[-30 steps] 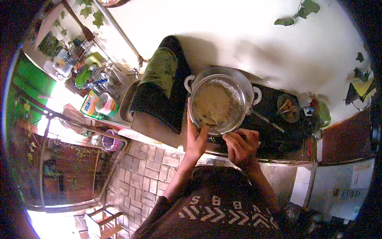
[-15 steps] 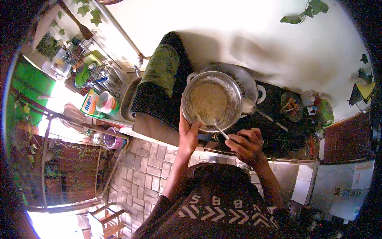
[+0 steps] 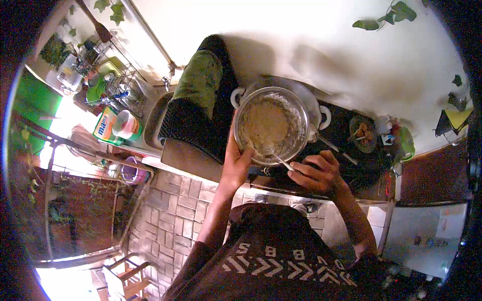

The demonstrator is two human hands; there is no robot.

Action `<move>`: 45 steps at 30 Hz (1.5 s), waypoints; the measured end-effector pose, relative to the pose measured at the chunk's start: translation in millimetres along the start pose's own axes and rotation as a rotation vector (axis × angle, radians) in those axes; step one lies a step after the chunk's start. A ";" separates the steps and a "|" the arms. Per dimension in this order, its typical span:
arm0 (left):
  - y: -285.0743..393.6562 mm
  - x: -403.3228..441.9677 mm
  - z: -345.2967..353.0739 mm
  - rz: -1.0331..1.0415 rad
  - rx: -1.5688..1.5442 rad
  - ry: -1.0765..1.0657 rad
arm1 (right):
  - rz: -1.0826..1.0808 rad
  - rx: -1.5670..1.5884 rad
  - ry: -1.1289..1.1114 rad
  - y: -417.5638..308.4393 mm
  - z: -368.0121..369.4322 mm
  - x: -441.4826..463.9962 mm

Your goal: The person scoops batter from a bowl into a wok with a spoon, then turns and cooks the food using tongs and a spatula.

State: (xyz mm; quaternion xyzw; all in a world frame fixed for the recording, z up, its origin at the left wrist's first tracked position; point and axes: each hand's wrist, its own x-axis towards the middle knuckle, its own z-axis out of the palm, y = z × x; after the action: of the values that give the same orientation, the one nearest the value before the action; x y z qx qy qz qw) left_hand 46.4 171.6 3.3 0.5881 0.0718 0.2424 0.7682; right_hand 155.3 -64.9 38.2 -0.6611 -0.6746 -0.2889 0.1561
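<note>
My left hand [image 3: 236,166] is closed on the near-left rim of a metal bowl [image 3: 297,104], its thumb over the edge. Inside the bowl lies a pale tan, batter-like mixture [image 3: 264,123], with whitish smears up the wall. My right hand [image 3: 317,173] pinches the handle of a spoon [image 3: 282,162], whose head dips into the near side of the mixture. Directly beneath or behind the bowl is a larger pot [image 3: 312,103] with white side handles, partly hidden. A long-handled utensil [image 3: 337,149] lies to its right.
On the right, a dark dish [image 3: 363,133] holds reddish food near a green container [image 3: 407,144]. Leftward are a draped dark and green cloth [image 3: 201,80], a sink [image 3: 161,118], a dish rack [image 3: 128,85], a "mama" packet [image 3: 105,125] and a plastic tub [image 3: 125,125].
My right hand and the spoon handle have shifted slightly to the right, with the spoon's head still in the bowl. The whole view has moved a little. My left hand keeps its hold.
</note>
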 end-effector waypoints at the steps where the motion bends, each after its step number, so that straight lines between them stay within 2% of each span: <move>1: 1.3 1.1 0.8 0.009 0.029 0.003 | -0.008 -0.006 0.011 0.9 -0.7 1.6; 6: -3.9 8.1 -1.5 0.045 0.071 -0.020 | 0.004 0.064 -0.023 9.7 -0.2 8.4; 9: -4.1 11.4 2.5 0.080 0.084 -0.022 | 0.043 0.067 0.035 10.7 -1.5 11.6; 12: -1.0 13.1 10.1 0.132 0.074 0.019 | 0.025 0.019 -0.041 5.1 4.2 6.3; 21: -14.2 13.1 11.8 0.174 0.162 0.094 | 0.279 0.086 0.041 -34.5 20.1 10.3; 24: -18.6 11.5 11.0 0.139 0.125 0.118 | 0.289 0.089 0.038 -40.8 22.2 12.1; 29: -20.8 13.4 11.4 0.178 0.289 0.128 | 0.293 0.089 0.064 -43.0 25.7 5.6; 32: -17.1 12.3 14.0 0.154 0.219 0.116 | 0.307 0.122 0.090 -45.0 25.0 10.7; 34: -21.2 13.1 13.2 0.156 0.212 0.115 | 0.407 0.140 0.091 -50.8 20.1 22.4; 38: -25.9 15.7 10.1 0.194 0.309 0.116 | 0.394 0.142 0.066 -54.2 20.9 21.6; 41: -28.0 17.0 8.3 0.199 0.211 0.107 | 0.367 0.136 0.061 -52.9 20.0 18.2; 45: -23.0 15.3 8.3 0.221 0.273 0.080 | 0.325 0.141 0.034 -49.3 16.4 14.0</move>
State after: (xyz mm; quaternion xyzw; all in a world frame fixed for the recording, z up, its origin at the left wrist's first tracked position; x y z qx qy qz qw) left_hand 69.6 167.0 -13.2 0.6810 0.0696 0.3364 0.6467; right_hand 108.6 -41.9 24.6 -0.7440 -0.5746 -0.2230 0.2581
